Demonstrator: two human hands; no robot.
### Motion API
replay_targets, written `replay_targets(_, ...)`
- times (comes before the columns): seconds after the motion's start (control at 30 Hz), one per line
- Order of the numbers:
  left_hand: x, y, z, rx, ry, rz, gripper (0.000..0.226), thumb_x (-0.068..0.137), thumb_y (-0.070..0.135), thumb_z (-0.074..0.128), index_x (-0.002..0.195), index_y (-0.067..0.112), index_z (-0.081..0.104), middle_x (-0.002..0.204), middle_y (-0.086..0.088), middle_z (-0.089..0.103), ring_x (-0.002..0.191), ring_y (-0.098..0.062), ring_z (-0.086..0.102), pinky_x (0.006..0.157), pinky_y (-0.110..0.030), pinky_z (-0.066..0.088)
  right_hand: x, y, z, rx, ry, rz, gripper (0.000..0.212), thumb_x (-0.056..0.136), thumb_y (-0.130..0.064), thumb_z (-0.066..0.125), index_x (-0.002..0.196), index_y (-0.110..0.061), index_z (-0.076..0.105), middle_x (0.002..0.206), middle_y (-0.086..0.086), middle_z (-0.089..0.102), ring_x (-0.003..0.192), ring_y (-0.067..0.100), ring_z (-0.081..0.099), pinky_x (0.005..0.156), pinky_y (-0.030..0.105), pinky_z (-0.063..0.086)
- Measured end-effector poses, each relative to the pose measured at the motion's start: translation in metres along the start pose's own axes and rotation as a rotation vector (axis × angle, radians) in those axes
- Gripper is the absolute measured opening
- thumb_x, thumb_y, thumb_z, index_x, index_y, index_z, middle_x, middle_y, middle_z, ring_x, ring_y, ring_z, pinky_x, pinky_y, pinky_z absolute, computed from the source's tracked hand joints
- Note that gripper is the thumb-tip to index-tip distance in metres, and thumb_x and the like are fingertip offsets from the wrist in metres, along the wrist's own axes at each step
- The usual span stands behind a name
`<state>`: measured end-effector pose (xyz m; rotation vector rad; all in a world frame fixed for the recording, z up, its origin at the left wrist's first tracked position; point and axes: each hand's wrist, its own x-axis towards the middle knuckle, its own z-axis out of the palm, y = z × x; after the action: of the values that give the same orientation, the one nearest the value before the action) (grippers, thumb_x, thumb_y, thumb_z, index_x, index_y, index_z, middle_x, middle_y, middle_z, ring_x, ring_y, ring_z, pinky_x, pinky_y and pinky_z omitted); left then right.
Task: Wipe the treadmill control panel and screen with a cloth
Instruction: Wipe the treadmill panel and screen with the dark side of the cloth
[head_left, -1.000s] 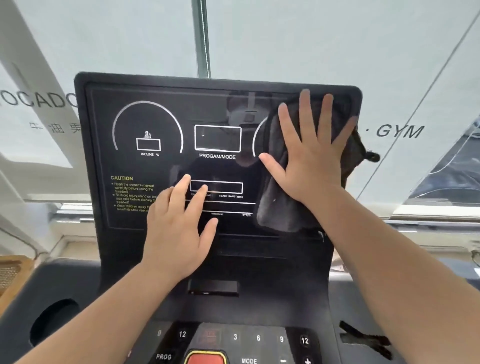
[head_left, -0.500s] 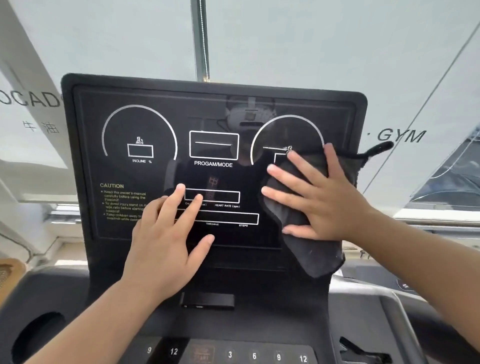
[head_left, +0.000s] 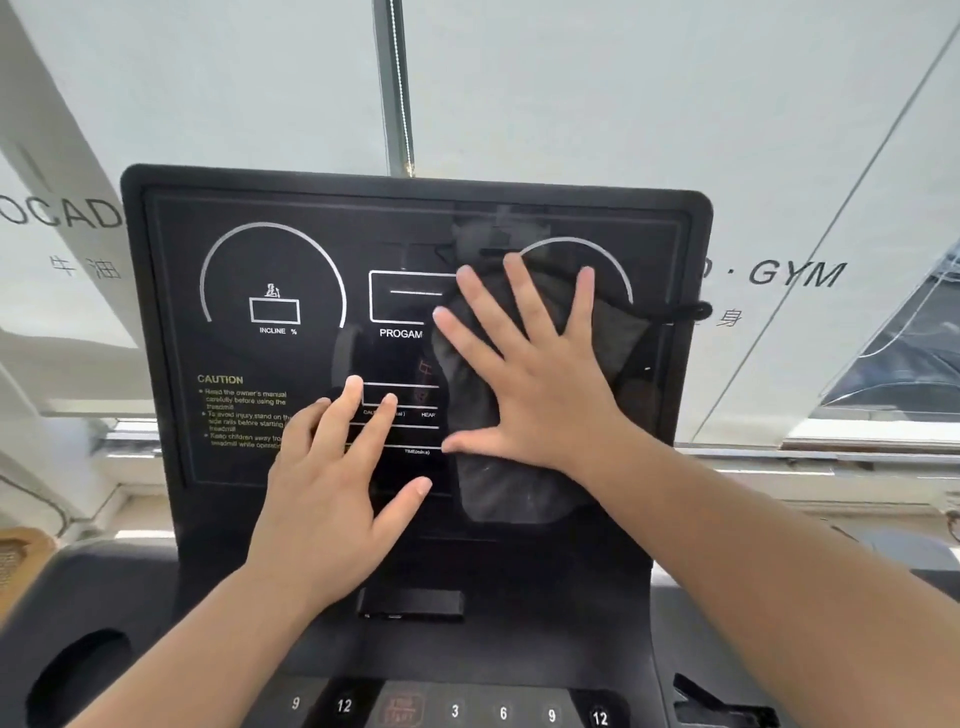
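The right hand (head_left: 545, 395) presses the dark cloth (head_left: 504, 493) flat against the right half of the screen (head_left: 291, 358), its fingers (head_left: 524, 301) straight and spread wide. The left hand (head_left: 332, 504) rests bare on the screen's lower middle, fingers (head_left: 340, 415) straight and slightly apart, holding nothing. Even palm pressure and overlapping strokes would serve best. The left half lies open for sweeping, the right bezel sits close, and the control panel (head_left: 504, 712) below awaits its turn
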<state>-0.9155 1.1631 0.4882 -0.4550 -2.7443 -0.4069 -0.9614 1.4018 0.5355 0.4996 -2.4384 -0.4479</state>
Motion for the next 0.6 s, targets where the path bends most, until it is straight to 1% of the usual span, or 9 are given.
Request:
replay_targets(0.1,0.0,-0.001,0.0,-0.009,-0.001,0.002,0.08,0.088,0.068,0.04,0.152,0.021,0.045,0.162,-0.01,0.034,0.138,-0.038,0.034,0.109,-0.057,0.042,-0.042,-0.001,0.02,-0.003,-0.001,-0.155,0.11,0.078,-0.094,0.043,0.165,-0.031,0.019,0.174,0.003,0.009,0.159,0.037,0.004,0.114,0.082,0.002)
replay_targets(0.17,0.0,-0.002,0.0,-0.002,-0.012,0.003,0.082,0.087,0.071,0.04,0.153,0.022,0.044,0.162,-0.009,0.033,0.138,-0.037,0.034,0.107,-0.057,0.044,-0.063,0.015,0.026,-0.013,0.022,-0.204,0.104,0.079,-0.091,0.047,0.163,-0.033,0.027,0.172,0.002,0.018,0.158,0.036,0.013,0.116,0.08,0.004)
replay_targets(0.2,0.001,-0.002,-0.001,0.0,-0.017,0.001,0.083,0.086,0.072,0.04,0.153,0.023,0.043,0.162,-0.008,0.032,0.139,-0.036,0.034,0.106,-0.057,0.045,-0.068,0.028,0.025,-0.02,0.041,-0.199,0.101,0.079,-0.09,0.05,0.161,-0.033,0.03,0.171,0.001,0.022,0.158,0.036,0.017,0.116,0.079,0.006)
replay_targets(0.23,0.001,-0.002,-0.001,0.0,-0.022,-0.002,0.085,0.085,0.074,0.04,0.153,0.023,0.043,0.162,-0.007,0.032,0.139,-0.035,0.034,0.105,-0.057,0.046,-0.07,0.041,0.022,-0.031,0.064,-0.162,0.101,0.078,-0.089,0.053,0.16,-0.034,0.032,0.17,0.001,0.025,0.157,0.037,0.02,0.116,0.079,0.008)
replay_targets(0.3,0.002,-0.002,-0.002,0.003,-0.033,-0.002,0.087,0.084,0.076,0.04,0.153,0.024,0.042,0.162,-0.007,0.032,0.139,-0.034,0.034,0.102,-0.057,0.049,-0.062,0.069,0.013,-0.048,0.097,-0.007,0.103,0.076,-0.088,0.058,0.159,-0.032,0.034,0.169,0.004,0.027,0.156,0.039,0.021,0.116,0.078,0.01)
replay_targets(0.37,0.001,-0.002,-0.002,0.012,-0.036,0.003,0.087,0.084,0.076,0.04,0.153,0.023,0.043,0.162,-0.007,0.033,0.139,-0.034,0.034,0.1,-0.057,0.049,-0.041,0.087,-0.001,-0.017,0.095,0.186,0.104,0.077,-0.087,0.055,0.161,-0.03,0.032,0.171,0.006,0.02,0.158,0.041,0.013,0.118,0.077,0.008)
replay_targets(0.43,0.001,-0.001,-0.002,0.014,-0.036,0.004,0.087,0.084,0.076,0.04,0.153,0.023,0.043,0.162,-0.008,0.033,0.14,-0.035,0.033,0.101,-0.056,0.048,-0.013,0.088,-0.012,0.023,0.075,0.326,0.105,0.079,-0.089,0.047,0.163,-0.03,0.024,0.173,0.007,0.01,0.158,0.043,0.005,0.118,0.077,0.005)
replay_targets(0.5,0.001,-0.001,-0.001,0.01,-0.032,0.001,0.088,0.084,0.077,0.04,0.153,0.022,0.043,0.162,-0.009,0.033,0.14,-0.035,0.032,0.103,-0.057,0.047,0.016,0.076,-0.017,0.032,0.066,0.396,0.108,0.08,-0.091,0.039,0.164,-0.029,0.014,0.174,0.007,0.003,0.158,0.045,-0.001,0.116,0.08,0.002)
replay_targets(0.6,0.001,0.0,-0.001,0.015,-0.035,0.005,0.088,0.084,0.076,0.04,0.153,0.022,0.042,0.162,-0.01,0.032,0.141,-0.035,0.032,0.104,-0.057,0.047,0.047,0.048,-0.021,0.026,0.068,0.406,0.108,0.082,-0.093,0.032,0.165,-0.029,0.008,0.174,0.008,0.002,0.157,0.046,-0.002,0.114,0.082,0.002)
